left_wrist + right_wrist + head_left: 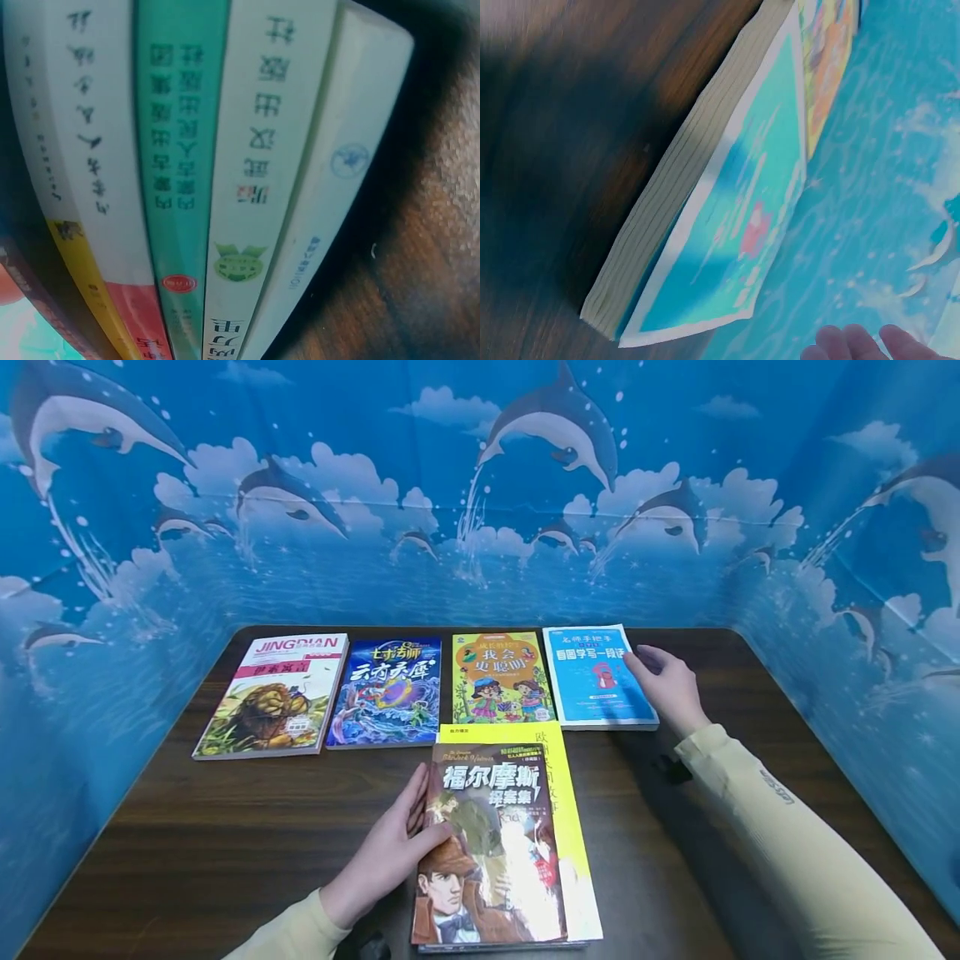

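A stack of books stands near the table's front, a brown detective book (487, 860) on top and a larger yellow book (577, 868) beneath it. My left hand (390, 847) grips the stack's left side, thumb over the top cover. Several spines show in the left wrist view, among them a green spine (184, 150). At the back right lies a blue book (592, 681) with thick page edges (675, 180). Beside its right edge is my right hand (667, 689), fingers extended; whether they touch the cover I cannot tell.
Left of the blue book, in a row, lie an orange-yellow children's book (502, 681), a dark blue book (386, 697) and a white book with a lion (273, 697). A dolphin-print cloth (480, 577) walls the dark wooden table (247, 835) at back and sides.
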Demonstrator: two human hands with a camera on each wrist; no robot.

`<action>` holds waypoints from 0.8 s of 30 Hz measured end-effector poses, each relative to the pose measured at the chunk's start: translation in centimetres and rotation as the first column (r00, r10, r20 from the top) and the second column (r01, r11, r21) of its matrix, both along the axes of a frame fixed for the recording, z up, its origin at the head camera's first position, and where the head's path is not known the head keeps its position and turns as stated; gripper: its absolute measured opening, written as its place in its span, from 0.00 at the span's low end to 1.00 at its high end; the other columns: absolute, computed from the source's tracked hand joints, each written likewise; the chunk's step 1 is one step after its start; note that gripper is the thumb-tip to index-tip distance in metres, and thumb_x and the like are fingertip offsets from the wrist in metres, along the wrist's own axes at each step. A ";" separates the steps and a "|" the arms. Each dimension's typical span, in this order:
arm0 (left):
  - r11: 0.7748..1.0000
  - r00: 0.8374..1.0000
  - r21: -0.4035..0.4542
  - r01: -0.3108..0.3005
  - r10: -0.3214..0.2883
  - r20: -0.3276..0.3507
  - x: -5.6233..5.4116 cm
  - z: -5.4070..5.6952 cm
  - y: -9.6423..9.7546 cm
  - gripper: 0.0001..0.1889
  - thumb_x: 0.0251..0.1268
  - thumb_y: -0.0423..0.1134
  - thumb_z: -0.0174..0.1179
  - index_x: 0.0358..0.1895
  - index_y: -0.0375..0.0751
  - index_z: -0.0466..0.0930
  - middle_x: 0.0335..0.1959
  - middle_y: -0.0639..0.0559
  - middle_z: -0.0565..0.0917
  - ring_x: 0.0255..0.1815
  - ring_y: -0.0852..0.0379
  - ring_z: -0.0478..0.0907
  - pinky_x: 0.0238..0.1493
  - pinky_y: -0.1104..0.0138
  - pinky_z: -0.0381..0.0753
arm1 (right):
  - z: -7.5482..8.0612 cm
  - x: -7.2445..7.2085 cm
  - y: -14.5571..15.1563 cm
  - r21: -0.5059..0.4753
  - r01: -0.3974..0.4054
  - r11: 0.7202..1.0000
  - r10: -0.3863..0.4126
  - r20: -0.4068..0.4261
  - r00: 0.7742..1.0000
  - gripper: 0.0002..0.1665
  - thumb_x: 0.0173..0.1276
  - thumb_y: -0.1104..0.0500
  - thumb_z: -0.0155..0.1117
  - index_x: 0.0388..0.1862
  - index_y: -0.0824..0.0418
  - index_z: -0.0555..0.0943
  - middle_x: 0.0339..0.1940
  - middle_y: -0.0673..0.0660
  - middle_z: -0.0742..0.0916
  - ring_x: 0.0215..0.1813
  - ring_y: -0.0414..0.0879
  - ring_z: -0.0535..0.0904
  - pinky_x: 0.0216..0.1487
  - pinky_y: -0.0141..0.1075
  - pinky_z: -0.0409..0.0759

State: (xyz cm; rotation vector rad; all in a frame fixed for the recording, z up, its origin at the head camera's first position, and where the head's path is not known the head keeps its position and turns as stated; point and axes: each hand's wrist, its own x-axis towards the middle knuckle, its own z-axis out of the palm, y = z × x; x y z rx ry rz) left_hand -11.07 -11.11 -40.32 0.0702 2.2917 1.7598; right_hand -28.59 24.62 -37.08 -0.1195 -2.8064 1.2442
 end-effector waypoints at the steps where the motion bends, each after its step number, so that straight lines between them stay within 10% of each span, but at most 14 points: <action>1: 1.000 1.000 -0.009 -0.004 0.004 0.006 0.0 0.1 0.0 0.45 0.64 0.41 0.60 0.76 0.36 0.38 0.77 0.41 0.46 0.75 0.46 0.47 0.70 0.55 0.54 | 0.1 0.2 -0.1 0.002 -0.008 1.000 0.008 -0.008 1.000 0.46 0.68 0.32 0.47 0.72 0.64 0.62 0.68 0.68 0.71 0.68 0.62 0.66 0.65 0.58 0.66; 24: 1.000 0.999 -0.030 0.007 -0.006 0.046 0.7 0.6 -0.2 0.45 0.66 0.46 0.58 0.75 0.34 0.39 0.76 0.39 0.46 0.75 0.46 0.48 0.71 0.57 0.54 | 1.7 7.9 -3.7 -0.061 -0.225 0.973 0.223 -0.031 0.974 0.37 0.69 0.39 0.54 0.69 0.60 0.68 0.64 0.61 0.77 0.65 0.56 0.72 0.58 0.52 0.76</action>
